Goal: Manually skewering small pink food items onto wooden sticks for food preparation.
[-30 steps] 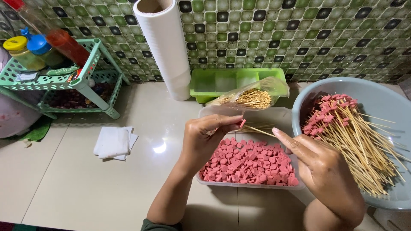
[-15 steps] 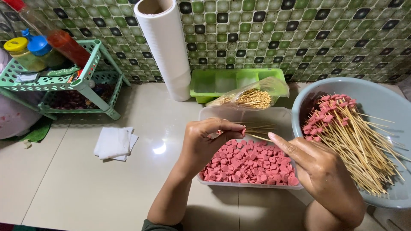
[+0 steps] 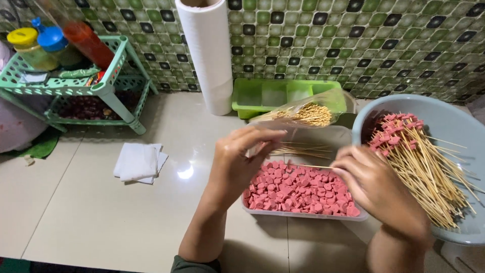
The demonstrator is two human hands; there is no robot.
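Observation:
My left hand (image 3: 242,159) hovers over the left end of a clear tray (image 3: 303,215) filled with pink sausage pieces (image 3: 298,192). Its fingertips and thumb are pinched together, and no piece shows between them. My right hand (image 3: 376,184) is over the tray's right end and grips a thin bamboo skewer (image 3: 313,166) that points left toward the other hand. A grey-blue basin (image 3: 454,124) at the right holds several skewers with pink pieces on their tips (image 3: 399,136).
Loose bare skewers (image 3: 303,149) lie at the tray's far end, with a plastic bag of skewers (image 3: 308,114) behind them. A green divided container (image 3: 262,96), a white paper roll (image 3: 207,55), a green rack (image 3: 108,88) with jars and a folded white cloth (image 3: 137,162) stand further left.
The skewer in my right hand has dropped lower, away from the left fingertips. The pink piece seen at those fingertips a second ago no longer shows.

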